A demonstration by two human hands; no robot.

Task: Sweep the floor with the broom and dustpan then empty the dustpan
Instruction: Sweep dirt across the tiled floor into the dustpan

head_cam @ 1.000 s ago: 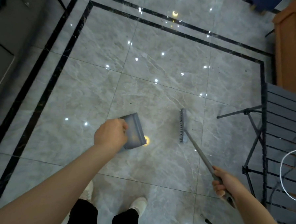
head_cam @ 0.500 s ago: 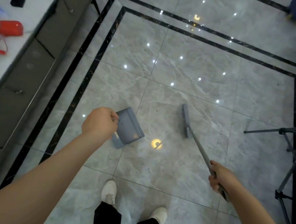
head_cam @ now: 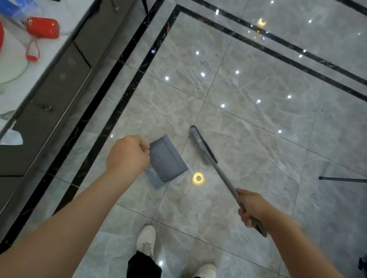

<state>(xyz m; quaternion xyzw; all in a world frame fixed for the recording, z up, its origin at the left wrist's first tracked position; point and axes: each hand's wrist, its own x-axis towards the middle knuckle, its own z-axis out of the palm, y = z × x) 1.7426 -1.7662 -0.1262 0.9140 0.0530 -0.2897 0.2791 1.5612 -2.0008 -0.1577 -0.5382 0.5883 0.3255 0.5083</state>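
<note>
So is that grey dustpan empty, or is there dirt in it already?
Nearly empty: the dustpan, held by the left hand, shows only a few dark specks on its grey tray.

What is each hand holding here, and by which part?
The left hand grips the grey dustpan at its handle end, hidden under the fingers. The right hand grips the broom near the top of its long grey handle.

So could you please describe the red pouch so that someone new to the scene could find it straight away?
Look to the white countertop running along the left edge of the view, above the dark cabinet fronts. Near its edge lies the red pouch, beside a blue and white package. It alone is small, glossy and rounded, with a thin red cord loop trailing from it.
</note>
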